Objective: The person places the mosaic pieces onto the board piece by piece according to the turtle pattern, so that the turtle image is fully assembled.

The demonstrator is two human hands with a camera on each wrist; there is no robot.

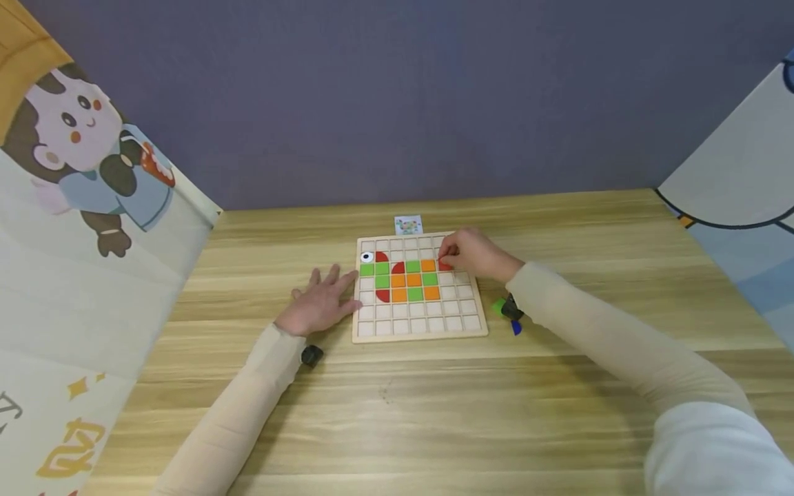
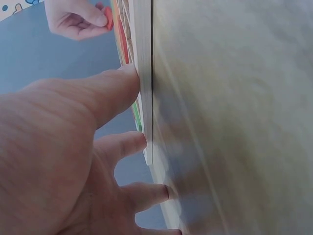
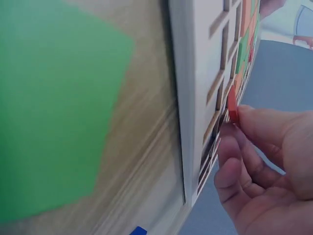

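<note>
A pale wooden grid board (image 1: 384, 328) lies on the table, with green and orange squares, several red rounded pieces and a white eye disc (image 1: 367, 257) set in its cells. My right hand (image 1: 474, 255) is over the board's upper right part, pinching a red piece (image 3: 232, 104) between thumb and fingers. In the right wrist view that piece is at the cells, but whether it sits fully in one I cannot tell. Spread fingers of my left hand (image 1: 318, 303) touch the board's left edge, the thumb on its rim in the left wrist view.
A small printed picture card (image 1: 408, 224) lies just behind the board. Beside my right wrist are a green piece (image 1: 498, 305) and a blue piece (image 1: 516, 328) on the wood-grain table (image 1: 397, 427). A dark wall (image 1: 397, 103) stands at the back.
</note>
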